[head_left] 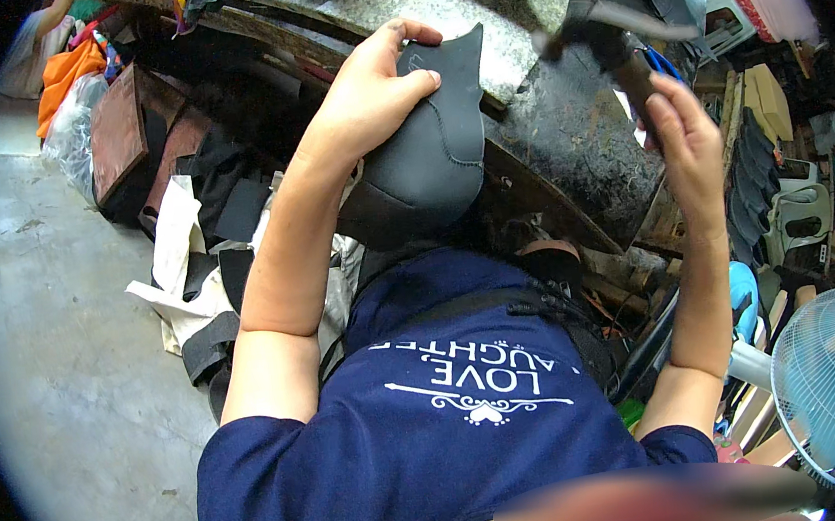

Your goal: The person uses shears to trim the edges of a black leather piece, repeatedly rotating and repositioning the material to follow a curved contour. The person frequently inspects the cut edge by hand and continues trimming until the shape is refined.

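Observation:
My left hand (371,94) grips the upper edge of a black leather shoe upper (419,175), thumb on the near face. A stitched seam curves across this piece, which tilts up over the near edge of the workbench (576,135). Raised to the right, my right hand (689,139) is closed around the dark handle of a hammer (634,84). The hammer's head is blurred and stands apart from the leather. Behind the upper lies a pale speckled stone slab (460,20) on the bench.
Leather and cloth scraps (201,291) are heaped left of my lap, beside a brown box (118,129) and an orange cloth (69,83). At the lower right stands a fan (824,387). Plastic chairs (798,219) and stacked black sheets (749,178) line the right side.

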The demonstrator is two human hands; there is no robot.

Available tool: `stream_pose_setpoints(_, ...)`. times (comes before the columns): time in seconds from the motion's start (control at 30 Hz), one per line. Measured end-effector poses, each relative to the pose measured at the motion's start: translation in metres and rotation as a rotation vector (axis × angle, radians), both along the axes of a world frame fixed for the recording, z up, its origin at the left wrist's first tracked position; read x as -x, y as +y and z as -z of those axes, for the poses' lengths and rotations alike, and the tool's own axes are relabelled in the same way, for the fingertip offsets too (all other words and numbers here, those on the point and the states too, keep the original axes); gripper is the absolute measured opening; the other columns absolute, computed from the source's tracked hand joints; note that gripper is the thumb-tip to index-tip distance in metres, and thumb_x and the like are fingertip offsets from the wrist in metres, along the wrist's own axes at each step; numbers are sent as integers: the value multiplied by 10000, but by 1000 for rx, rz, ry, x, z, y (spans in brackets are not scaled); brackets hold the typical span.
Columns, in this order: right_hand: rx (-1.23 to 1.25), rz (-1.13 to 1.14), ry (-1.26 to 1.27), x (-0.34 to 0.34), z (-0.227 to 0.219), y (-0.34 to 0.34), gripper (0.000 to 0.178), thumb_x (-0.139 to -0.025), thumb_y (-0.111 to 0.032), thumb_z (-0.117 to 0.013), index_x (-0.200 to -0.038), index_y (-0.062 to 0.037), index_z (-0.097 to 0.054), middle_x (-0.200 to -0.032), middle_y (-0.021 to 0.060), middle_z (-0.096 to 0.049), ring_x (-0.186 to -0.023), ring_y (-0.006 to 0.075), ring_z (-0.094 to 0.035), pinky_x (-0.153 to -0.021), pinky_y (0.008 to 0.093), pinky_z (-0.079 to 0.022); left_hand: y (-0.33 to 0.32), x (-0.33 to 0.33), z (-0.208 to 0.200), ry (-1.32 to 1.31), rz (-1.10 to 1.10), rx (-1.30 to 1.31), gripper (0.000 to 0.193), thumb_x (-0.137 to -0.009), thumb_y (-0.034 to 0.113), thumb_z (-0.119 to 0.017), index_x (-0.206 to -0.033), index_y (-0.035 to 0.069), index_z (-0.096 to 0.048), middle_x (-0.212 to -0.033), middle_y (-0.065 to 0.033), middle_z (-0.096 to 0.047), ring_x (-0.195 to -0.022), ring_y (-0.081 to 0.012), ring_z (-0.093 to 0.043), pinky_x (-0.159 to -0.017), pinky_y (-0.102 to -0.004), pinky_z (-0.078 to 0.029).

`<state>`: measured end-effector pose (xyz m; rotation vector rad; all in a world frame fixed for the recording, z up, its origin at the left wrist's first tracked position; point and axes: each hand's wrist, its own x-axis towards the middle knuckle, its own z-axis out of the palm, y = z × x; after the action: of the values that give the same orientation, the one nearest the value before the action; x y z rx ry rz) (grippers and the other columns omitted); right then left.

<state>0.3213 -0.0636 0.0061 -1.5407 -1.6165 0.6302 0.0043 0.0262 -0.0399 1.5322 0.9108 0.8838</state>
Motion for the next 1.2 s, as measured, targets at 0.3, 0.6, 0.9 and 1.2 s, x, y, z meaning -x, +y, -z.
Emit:
stream_pose_setpoints(0.3, -124, 28, -502, 60, 2, 46, 349, -961, -412, -529, -1307, -377, -561, -971, 131, -694, -824, 303, -691, -686, 383, -540, 1, -3, -1, 109, -35, -60, 384, -818, 40, -610, -1194, 7, -539, -938, -76, -617, -770, -104, -601, -685, -248, -512)
stream_pose_setpoints(0.6, -169, -27, -476, 54, 10, 37, 328, -935, -334, -606, -1262, -306, -624, -1067, 98, -698, -939, 239, -697, -746, 311, -535, 14, -9, 5, 44, -104, -46, 450, -751, 71, -615, -1186, -8, -530, -727, -109, -611, -588, -149, -596, -543, -285, -501)
stream_pose_setpoints(0.9, -337, 4, 53, 54, -5, 24, 341, -965, -188, -593, -1304, -151, -608, -1165, 28, -685, -720, 61, -557, -645, 207, -490, 19, -11, 7, 170, -68, -4, 450, -804, 53, -617, -1239, 29, -504, -875, -105, -631, -698, -124, -614, -615, -264, -519)
stream_pose_setpoints(1.2, -335, -16, -8, 42, 4, 23, 351, -928, -188, -633, -1276, -149, -621, -1123, 88, -698, -907, 153, -693, -730, 288, -533, 21, -14, 10, 170, -78, -5, 467, -805, 42, -609, -1257, 36, -493, -882, -114, -634, -686, -128, -623, -609, -262, -529)
